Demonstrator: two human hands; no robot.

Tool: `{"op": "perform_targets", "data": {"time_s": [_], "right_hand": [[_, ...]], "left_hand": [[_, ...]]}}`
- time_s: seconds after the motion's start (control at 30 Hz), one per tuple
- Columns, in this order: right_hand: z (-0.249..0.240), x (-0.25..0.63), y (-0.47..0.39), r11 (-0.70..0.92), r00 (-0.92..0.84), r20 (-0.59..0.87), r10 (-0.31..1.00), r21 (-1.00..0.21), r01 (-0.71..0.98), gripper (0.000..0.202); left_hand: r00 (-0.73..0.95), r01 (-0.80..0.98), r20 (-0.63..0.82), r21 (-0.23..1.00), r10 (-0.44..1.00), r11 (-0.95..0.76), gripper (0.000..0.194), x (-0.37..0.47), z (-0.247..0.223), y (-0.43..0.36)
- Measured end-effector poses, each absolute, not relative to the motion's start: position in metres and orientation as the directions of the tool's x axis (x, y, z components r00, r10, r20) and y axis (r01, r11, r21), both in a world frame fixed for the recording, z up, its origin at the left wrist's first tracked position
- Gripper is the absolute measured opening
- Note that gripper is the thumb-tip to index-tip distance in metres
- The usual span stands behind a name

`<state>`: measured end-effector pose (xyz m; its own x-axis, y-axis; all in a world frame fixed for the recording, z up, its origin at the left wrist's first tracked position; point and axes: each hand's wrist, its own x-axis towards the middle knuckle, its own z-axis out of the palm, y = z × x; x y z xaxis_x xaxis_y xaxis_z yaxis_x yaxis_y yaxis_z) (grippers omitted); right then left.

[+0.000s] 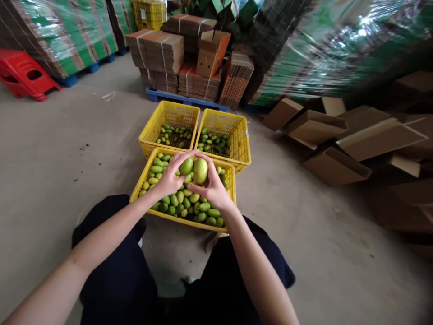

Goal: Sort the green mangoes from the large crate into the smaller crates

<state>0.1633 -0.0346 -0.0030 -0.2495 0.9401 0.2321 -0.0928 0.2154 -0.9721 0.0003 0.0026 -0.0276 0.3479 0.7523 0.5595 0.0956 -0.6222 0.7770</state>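
Above a yellow crate [138,186] heaped with green and yellowish fruits [181,198], my two hands are close together. My left hand [174,174] is closed around a green fruit [186,166]. In my right hand [214,187] is a larger, paler green fruit [200,170], gripped between thumb and fingers. The two held fruits sit side by side, nearly touching, and the fingertips of both hands meet behind them. The fruits are smooth and oval; their exact kind is unclear.
Two more yellow crates, a left one [149,131] and a right one [241,144], hold fewer fruits just beyond. Behind them, bundled flat cardboard [162,52] rests on a blue pallet [189,100]. Loose open cartons [314,126] lie at right; a red stool [29,72] stands far left.
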Motion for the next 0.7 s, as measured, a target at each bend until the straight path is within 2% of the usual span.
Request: {"op": "perform_targets", "data": {"time_s": [0.07,0.17,0.27,0.33,0.47,0.53,0.63,0.7], "right_hand": [[0.000,0.160,-0.037,0.172,-0.237,0.197,0.951,-0.978,-0.120,0.059],[0.000,0.156,-0.041,0.127,-0.099,0.137,0.986,-0.987,-0.103,0.040],[-0.003,0.155,-0.040,0.172,0.029,0.171,0.985,-0.983,-0.067,0.044],[-0.006,0.156,-0.037,0.223,0.030,0.221,0.975,-0.972,-0.071,0.046],[-0.006,0.159,-0.027,0.331,0.017,0.331,0.943,-0.936,-0.122,0.046],[-0.005,0.160,-0.024,0.385,0.049,0.382,0.923,-0.912,-0.139,0.044],[-0.002,0.160,-0.023,0.391,0.077,0.383,0.921,-0.905,-0.168,0.043],[-0.001,0.160,-0.025,0.349,0.072,0.341,0.937,-0.921,-0.176,0.044]], "left_hand": [[0.358,0.062,0.528,0.810,0.770,-0.584,0.072,-0.001,-0.029,0.001],[0.377,-0.014,0.494,0.849,0.783,-0.529,0.071,-0.003,-0.033,-0.003],[0.376,-0.072,0.522,0.840,0.766,-0.537,0.052,-0.003,-0.034,-0.004],[0.342,-0.034,0.547,0.820,0.764,-0.572,0.041,-0.002,-0.031,-0.003],[0.294,0.084,0.617,0.744,0.730,-0.663,0.043,-0.002,-0.022,0.002],[0.291,0.095,0.635,0.725,0.716,-0.682,0.039,-0.003,-0.017,0.003],[0.272,0.080,0.628,0.741,0.730,-0.667,0.033,-0.004,-0.011,0.002],[0.232,0.036,0.578,0.799,0.783,-0.600,0.035,-0.004,-0.007,0.001]]}}
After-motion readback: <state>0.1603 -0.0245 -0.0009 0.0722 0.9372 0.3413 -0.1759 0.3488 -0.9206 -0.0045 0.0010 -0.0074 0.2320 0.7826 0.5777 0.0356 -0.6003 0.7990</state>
